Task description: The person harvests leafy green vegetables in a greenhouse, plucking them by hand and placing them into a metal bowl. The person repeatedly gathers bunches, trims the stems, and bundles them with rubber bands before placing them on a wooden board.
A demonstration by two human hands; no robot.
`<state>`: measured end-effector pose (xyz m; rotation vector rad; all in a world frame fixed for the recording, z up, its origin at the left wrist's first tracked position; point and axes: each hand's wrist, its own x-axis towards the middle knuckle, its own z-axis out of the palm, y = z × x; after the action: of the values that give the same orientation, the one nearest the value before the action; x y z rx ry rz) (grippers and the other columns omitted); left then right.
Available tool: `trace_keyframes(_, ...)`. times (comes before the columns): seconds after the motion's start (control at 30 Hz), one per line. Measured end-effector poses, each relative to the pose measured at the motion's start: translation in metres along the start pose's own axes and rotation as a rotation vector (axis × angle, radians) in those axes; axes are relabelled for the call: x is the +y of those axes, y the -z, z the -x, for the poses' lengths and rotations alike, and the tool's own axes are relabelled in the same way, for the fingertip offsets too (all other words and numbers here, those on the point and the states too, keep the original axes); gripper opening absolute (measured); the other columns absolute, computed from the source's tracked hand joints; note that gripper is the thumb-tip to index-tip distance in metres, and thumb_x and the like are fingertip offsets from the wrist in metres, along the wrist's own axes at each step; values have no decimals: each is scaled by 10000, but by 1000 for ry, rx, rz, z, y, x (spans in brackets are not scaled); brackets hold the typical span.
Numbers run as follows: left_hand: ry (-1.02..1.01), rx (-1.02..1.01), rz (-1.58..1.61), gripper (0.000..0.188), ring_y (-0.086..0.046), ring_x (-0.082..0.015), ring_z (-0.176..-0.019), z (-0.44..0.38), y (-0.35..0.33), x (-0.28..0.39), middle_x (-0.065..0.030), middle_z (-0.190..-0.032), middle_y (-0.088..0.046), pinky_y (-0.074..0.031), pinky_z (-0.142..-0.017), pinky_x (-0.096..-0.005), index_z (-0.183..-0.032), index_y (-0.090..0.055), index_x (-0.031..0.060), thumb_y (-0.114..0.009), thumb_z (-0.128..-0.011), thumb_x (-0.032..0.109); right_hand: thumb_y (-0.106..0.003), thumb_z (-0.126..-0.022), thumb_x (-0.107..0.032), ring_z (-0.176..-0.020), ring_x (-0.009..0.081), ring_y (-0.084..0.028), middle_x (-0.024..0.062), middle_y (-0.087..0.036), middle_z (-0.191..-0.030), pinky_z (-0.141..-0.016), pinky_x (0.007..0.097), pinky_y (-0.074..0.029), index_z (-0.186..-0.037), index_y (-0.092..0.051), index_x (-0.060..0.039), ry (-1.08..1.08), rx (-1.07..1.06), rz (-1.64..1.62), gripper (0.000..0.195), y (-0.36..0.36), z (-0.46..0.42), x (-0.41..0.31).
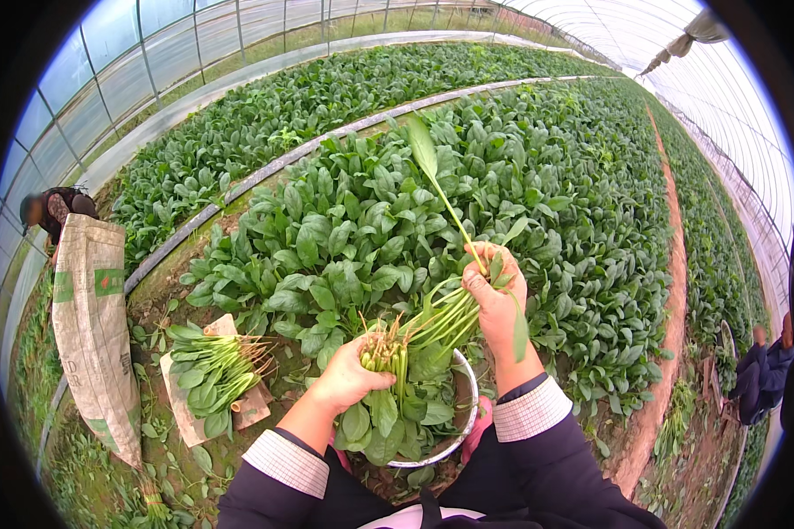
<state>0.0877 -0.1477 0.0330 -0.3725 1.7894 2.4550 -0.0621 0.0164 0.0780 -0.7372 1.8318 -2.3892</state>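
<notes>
My left hand (pixel 354 378) is closed around a bunch of spinach (pixel 382 403), its reddish root ends up and its leaves hanging down. Stems of more spinach (pixel 446 317) run from beside those roots to my right hand (pixel 499 294), which grips them. A single long-stalked leaf (pixel 424 149) points up and away from the right fingers. Under both hands, between my knees, stands a round metal-rimmed tub (pixel 468 397) with leaves inside. Its contents are partly hidden by the held bunch and my left hand.
A pile of spinach (pixel 215 380) lies on cardboard (pixel 184 413) to the left. Beyond it is a woven sack (pixel 92 330). Growing spinach (pixel 384 231) fills the bed ahead, bordered by a grey strip (pixel 291 155). One person (pixel 66 205) bends at far left; another (pixel 761 377) is at far right.
</notes>
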Motion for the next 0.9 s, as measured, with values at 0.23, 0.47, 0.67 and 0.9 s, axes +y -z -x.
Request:
trace_keyframes(0.23,-40,19,-22,590,-570,-131,-920,7,2,-2,-27,-1044,-590,-449,-843,-275,-1179,-509,9,-640,-623,-140,-475,-823,55,-654,50,-427,-17,-508,-831,-619,178,-356,-1043,-564,-34,-39,-41,-37,253,7,-1,5)
trace_keyframes(0.47,-75,54,-58,504,-552,-92,-881,13,13,1,-6,-992,-591,-453,-803,-246,-1124,-528,9,-666,-651,-100,-462,-844,4,-497,22,-312,-47,-447,-679,-462,164,-261,-1048,-562,6,-245,-55,-485,227,11,-6,-5)
trace_keyframes(0.67,-128,81,-129,495,-547,-91,-888,16,14,-2,-4,-998,-585,-447,-810,-244,-1127,-523,12,-670,-663,-77,-442,-870,-7,-505,25,-330,-56,-414,-649,-442,163,-253,-1011,-559,-3,61,295,-260,184,4,-5,-7)
trace_keyframes(0.9,-205,173,-177,471,-544,-89,-883,25,25,9,-1,-992,-581,-444,-810,-244,-1114,-525,18,-651,-671,-77,-488,-860,-78,-415,53,-381,17,-533,-652,-353,184,-268,-925,-560,-66,-98,345,-148,97,54,-22,-8)
